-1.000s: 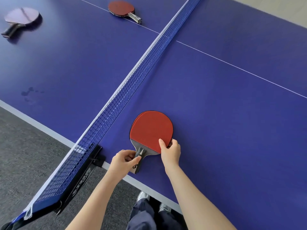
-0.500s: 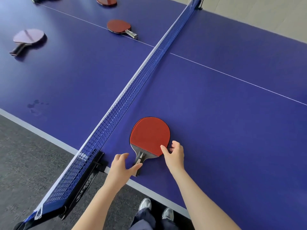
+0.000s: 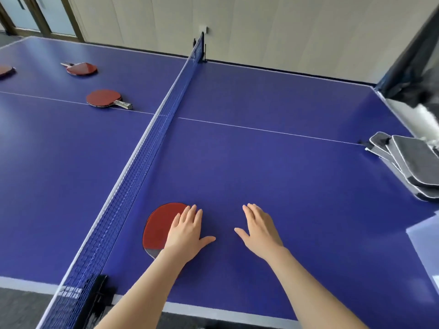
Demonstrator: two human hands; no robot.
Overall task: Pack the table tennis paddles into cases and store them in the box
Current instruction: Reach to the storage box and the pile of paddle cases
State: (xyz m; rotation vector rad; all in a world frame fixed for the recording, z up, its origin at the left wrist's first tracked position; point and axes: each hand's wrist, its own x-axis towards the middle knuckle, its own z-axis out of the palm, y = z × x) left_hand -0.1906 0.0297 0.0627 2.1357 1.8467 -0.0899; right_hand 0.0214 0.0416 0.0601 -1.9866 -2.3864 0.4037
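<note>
A red paddle [image 3: 159,225] lies flat on the blue table [image 3: 261,167], close to the near edge and just right of the net. My left hand [image 3: 186,230] is over its right side with fingers straight and spread, hiding its handle. My right hand [image 3: 260,227] is spread open above bare table to the right, holding nothing. Several grey paddle cases [image 3: 408,163] are stacked at the table's right edge. Left of the net lie two more red paddles [image 3: 104,98] [image 3: 82,68], and a third paddle [image 3: 4,70] is cut off by the left edge of the frame.
The blue net [image 3: 152,138] runs from the near clamp [image 3: 95,298] to the far post. A dark mesh object [image 3: 415,67] stands at the far right. A pale sheet [image 3: 425,248] sits at the right edge. A wall lies beyond the table.
Both hands have let go of the near paddle and now lie spread open. My right hand has moved away to the right. The view has lifted, bringing the cases and the far wall into sight.
</note>
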